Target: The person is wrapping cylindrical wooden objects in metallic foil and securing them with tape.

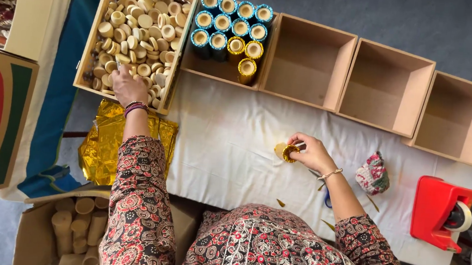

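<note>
Left hand (128,86) dips, fingers curled, into wooden tray (100,29) of pale round caps (144,26); whether a cap is pinched, cannot tell. Right hand (313,152) pinches gold-wrapped tube (287,152) over white cloth (229,143). Beyond: finished blue and gold tubes (232,24), empty boxes (386,85). Beside: gold foil (102,140). Likely risk: tube slipping from a light pinch, or caps spilling over the tray's edge.

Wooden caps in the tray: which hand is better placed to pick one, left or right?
Left. The left hand is already inside the tray of wooden caps, fingers down among them. The right hand is over the white cloth, busy holding a gold-wrapped tube.
</note>
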